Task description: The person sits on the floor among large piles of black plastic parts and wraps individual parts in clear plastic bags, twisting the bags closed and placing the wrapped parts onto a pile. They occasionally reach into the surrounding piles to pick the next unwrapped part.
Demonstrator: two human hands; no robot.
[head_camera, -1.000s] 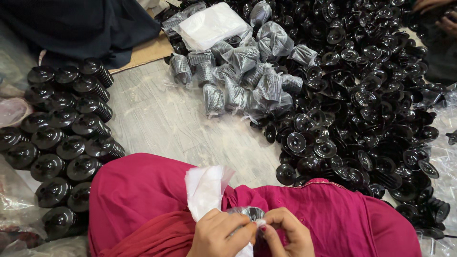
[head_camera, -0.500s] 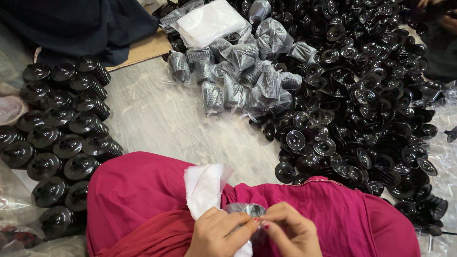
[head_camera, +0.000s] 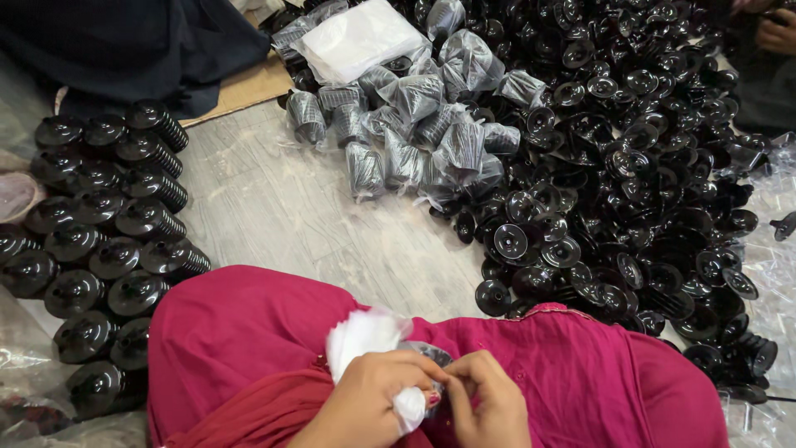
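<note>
Clear plastic bags of black ribbed parts [head_camera: 414, 141] lie piled on the floor. Our left hand [head_camera: 373, 402] and right hand [head_camera: 489, 406] pinch one small bagged black part [head_camera: 431, 358] with white cloth [head_camera: 365, 336] on our lap.

Two hands [head_camera: 431, 398] — one white cloth [head_camera: 365, 336]

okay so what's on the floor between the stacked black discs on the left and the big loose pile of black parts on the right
Head view: mostly bare grey floor separates the stacked discs from the loose pile; farther back, plastic-bagged bundles lie against the pile.
</note>
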